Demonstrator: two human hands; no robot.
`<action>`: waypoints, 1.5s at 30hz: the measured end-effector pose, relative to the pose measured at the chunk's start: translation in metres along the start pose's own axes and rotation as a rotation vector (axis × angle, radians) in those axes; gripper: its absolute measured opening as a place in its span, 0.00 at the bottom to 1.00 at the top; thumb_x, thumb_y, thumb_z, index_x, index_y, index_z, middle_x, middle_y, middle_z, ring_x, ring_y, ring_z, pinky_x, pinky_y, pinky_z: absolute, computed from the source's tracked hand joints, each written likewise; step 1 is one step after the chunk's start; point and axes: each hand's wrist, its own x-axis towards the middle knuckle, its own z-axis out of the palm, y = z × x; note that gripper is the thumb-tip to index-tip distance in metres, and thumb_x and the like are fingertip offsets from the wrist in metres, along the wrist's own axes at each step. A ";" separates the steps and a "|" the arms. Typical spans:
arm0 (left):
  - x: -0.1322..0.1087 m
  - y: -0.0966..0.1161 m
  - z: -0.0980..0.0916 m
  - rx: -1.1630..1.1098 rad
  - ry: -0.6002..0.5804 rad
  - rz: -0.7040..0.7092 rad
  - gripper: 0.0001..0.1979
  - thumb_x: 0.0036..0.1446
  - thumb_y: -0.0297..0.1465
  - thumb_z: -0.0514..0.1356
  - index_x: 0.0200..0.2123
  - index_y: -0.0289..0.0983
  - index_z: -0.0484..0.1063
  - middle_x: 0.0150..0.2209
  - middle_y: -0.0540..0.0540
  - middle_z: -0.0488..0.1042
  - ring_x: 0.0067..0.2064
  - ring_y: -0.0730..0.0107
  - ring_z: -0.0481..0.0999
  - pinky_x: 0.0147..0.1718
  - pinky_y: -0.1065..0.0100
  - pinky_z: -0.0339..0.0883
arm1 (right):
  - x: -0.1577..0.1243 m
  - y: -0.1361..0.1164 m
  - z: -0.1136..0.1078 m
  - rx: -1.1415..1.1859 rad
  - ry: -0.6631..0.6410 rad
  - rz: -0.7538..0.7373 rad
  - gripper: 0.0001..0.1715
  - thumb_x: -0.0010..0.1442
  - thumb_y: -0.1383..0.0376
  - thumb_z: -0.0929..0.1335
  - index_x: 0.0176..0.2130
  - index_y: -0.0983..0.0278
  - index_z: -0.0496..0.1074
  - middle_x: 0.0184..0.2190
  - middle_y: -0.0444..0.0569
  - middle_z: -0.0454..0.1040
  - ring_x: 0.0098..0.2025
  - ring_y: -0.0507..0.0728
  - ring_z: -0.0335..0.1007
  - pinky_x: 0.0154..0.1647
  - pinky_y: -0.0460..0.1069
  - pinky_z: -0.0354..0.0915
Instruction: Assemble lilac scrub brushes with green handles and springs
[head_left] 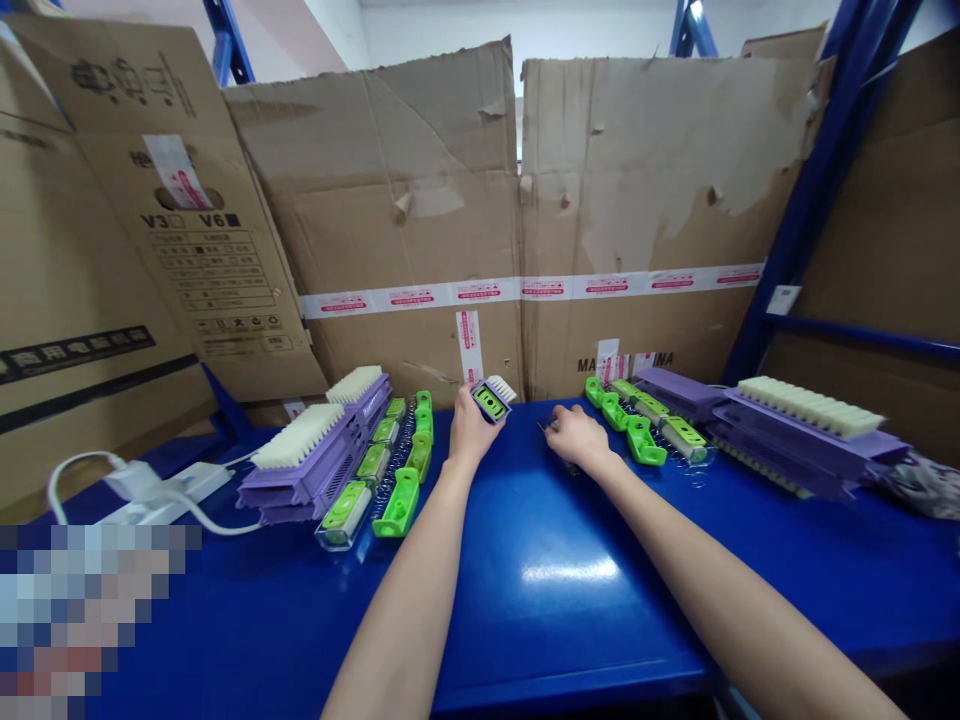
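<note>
My left hand (469,430) is closed around a small purple brush (509,393) with white bristles, whose green end with dark slots faces me. To its right, my right hand (576,435) rests low over the blue table (570,520) with its fingers drawn together. Small dark or metallic bits show at its fingertips, too small to name. Bright green plastic brackets (397,502) and clear blocks with green tops (346,510) stand in rows left of my left hand, with coiled springs (405,437) between them. Similar green brackets (646,442) and a clear green-topped block (688,438) lie right of my right hand.
Purple brush units with cream bristles are stacked at the left (300,465) and right (806,430). A white power strip (176,490) with cables lies far left. Tall cardboard sheets (405,220) close off the back, and a blue metal post (795,210) rises at the right.
</note>
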 end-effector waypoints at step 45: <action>0.000 0.000 0.000 0.008 0.000 0.011 0.36 0.41 0.31 0.68 0.51 0.37 0.53 0.49 0.36 0.67 0.53 0.54 0.69 0.48 0.57 0.66 | 0.009 0.008 -0.004 0.290 0.256 0.130 0.23 0.58 0.50 0.62 0.45 0.61 0.70 0.40 0.54 0.75 0.42 0.61 0.72 0.38 0.50 0.64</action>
